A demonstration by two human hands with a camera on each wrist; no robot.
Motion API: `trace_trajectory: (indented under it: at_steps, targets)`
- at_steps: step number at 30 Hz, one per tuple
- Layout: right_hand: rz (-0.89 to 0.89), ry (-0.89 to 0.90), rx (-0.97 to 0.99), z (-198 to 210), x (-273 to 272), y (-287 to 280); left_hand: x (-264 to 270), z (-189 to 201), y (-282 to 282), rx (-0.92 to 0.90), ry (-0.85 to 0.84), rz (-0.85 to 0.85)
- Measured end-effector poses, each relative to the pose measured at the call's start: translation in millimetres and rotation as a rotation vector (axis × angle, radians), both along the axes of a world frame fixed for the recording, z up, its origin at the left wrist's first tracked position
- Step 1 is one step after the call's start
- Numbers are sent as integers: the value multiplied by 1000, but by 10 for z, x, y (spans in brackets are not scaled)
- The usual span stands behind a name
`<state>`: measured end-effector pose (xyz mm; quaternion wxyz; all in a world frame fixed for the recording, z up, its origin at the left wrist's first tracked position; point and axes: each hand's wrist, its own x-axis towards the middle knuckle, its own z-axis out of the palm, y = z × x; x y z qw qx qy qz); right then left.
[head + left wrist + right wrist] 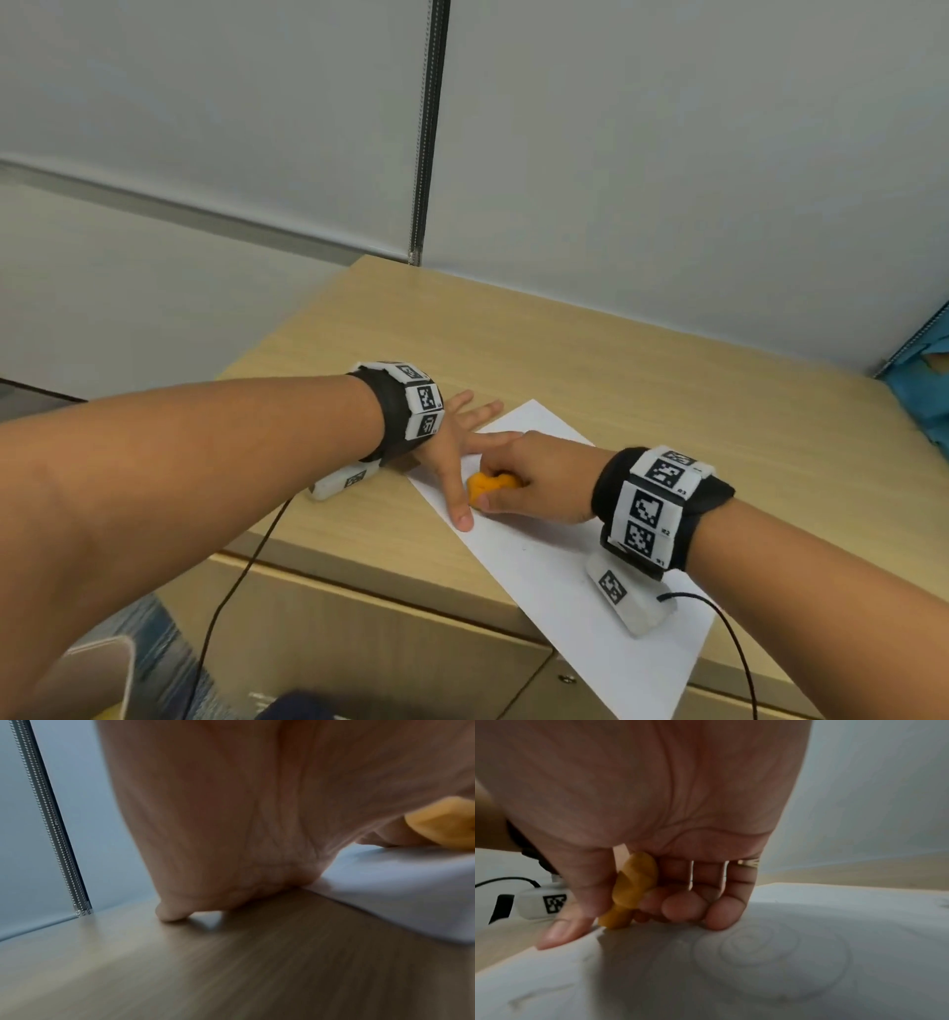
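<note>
Right hand (pixel 544 478), frame centre: thumb and curled fingers pinch the orange piece (pixel 494 485), possibly an eraser, its tip touching the white sheet (pixel 560 575). Left hand (pixel 458 443), just left: fingers straight, spread, pressing the sheet onto the desktop (pixel 590 349).

Orange lump (pixel 494 487); white paper (pixel 539 560), perhaps faintly swirled.

Pale roller blinds (pixel 205 103), bead chain (pixel 426 128), wooden cabinet (pixel 616 360)

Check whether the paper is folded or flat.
Flat: the paper lies unfolded, left hand pressing it, right hand gripping an orange piece.
</note>
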<state>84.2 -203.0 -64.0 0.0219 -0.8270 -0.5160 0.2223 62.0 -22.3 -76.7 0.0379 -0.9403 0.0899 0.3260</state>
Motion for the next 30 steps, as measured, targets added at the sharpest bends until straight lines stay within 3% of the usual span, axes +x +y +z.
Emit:
trace_trajectory:
  at_steps: [7, 11, 16, 20, 25, 30]
  targets:
    - [-45, -262, -44, 80, 272, 94, 20, -63, 47, -21, -21, 0]
    - [114, -56, -52, 46, 17, 61, -4, -39, 26, -1, -24, -6]
    - [37, -109, -10, 90, 166, 70, -42, -7, -7, -12, -32, 0]
    - [24, 130, -90, 76, 48, 75, -47, 16, -5, -3, -17, 4]
    - [-60, -85, 3, 50, 174, 144, -41, -22, -1, 6, -35, 7]
    - [-56, 130, -75, 64, 136, 98, -60, 28, -11, -11, -20, 17]
